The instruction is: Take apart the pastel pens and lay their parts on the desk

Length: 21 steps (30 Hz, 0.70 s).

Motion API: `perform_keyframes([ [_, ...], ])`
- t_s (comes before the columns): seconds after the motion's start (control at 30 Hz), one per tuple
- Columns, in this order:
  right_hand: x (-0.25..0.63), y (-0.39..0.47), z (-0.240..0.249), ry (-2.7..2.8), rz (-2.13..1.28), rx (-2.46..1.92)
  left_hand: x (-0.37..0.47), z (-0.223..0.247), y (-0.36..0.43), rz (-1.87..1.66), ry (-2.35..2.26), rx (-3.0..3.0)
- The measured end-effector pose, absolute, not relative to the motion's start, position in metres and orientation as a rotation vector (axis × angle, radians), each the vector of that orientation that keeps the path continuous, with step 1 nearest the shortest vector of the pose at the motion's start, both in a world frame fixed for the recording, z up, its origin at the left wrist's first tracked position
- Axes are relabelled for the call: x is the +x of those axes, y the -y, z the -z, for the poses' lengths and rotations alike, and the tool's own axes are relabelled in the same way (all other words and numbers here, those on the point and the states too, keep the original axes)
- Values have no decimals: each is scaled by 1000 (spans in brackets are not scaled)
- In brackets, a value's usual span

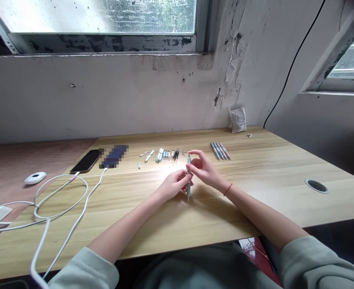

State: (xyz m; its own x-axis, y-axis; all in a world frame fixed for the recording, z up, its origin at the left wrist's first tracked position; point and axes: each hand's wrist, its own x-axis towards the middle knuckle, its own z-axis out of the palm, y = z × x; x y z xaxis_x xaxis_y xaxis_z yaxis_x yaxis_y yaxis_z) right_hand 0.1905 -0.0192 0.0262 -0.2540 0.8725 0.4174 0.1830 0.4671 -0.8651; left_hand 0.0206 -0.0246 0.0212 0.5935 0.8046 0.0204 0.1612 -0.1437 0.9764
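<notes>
A slim grey-green pen point(189, 192) is held upright between my two hands over the wooden desk, its tip pointing down. My left hand point(174, 184) pinches the lower barrel. Higher up, my right hand point(205, 170) has its thumb and fingers closed around the top part, with the index finger near the upper end. Beyond my hands lie several pen parts: pale barrels point(159, 155), short blue-grey grip pieces point(166, 155), dark thin refills point(176, 156) and small metal bits point(184, 152). Several whole pens point(220, 151) rest in a row to the right.
Two phones, one black point(86, 161) and one blurred out point(114, 156), lie at left with white charging cables point(85, 208). A white oval device point(35, 178) sits farther left. A crumpled white packet point(237, 119) stands by the wall. A round cable hole point(316, 186) is at right.
</notes>
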Motion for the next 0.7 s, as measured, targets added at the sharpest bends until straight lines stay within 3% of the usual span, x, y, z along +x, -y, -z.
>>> perform_keyframes([
  [0.7, 198, 10, -24, 1492, -1009, -915, 23, -11, 26, -514, -713, 1395],
])
